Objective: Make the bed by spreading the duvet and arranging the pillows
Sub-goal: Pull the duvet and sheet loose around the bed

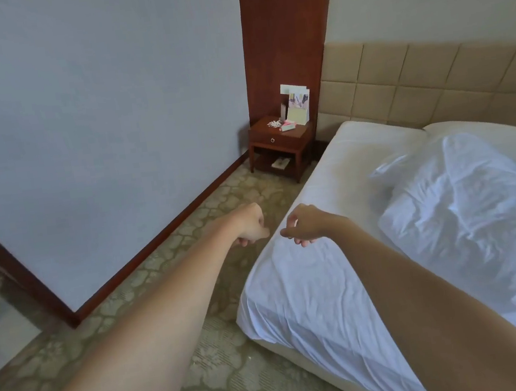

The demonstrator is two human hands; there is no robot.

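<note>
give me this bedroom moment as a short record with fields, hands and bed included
left hand: over the carpet beside the bed, fingers curled, holding nothing
right hand: over the bed's near edge, fingers loosely curled, holding nothing
duvet: crumpled in a heap on the mattress, not spread
sheet: white, wrinkled, covers the mattress
pillow: at the headboard, partly under the duvet
headboard: beige, padded in squares
nightstand: wooden, in the corner, cards and small items on top
</note>
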